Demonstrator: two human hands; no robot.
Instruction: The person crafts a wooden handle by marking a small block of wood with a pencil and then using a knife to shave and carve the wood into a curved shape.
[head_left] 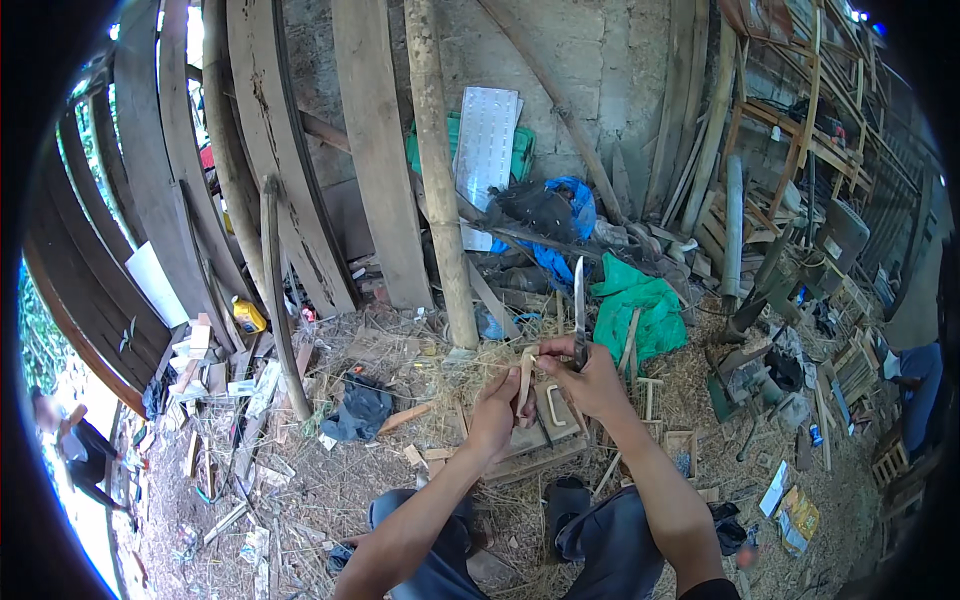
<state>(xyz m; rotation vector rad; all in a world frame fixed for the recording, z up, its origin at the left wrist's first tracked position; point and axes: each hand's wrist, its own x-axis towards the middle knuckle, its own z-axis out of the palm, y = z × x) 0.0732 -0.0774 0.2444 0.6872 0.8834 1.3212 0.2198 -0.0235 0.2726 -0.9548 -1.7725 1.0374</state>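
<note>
My left hand [495, 415] is closed around a short, pale, slightly bent wooden piece [525, 383]. My right hand [585, 385] grips a knife [580, 300] with its long blade pointing upward, while its thumb and finger are at the top of the wooden piece. Below my hands is a low wooden block [525, 460], bearing a pale U-shaped wooden piece [553, 405] and a thin dark rod or tool [544, 432]. My fingertips on the knife handle are partly hidden.
Planks and poles [440, 200] stand ahead, with green sheeting [640, 325], blue plastic and a yellow jug [247, 315]. Wood scraps litter the ground, and a dark bag [355, 410] lies left. Cluttered racks stand right. Two other people [70, 440] [915, 385] are at the left and right edges.
</note>
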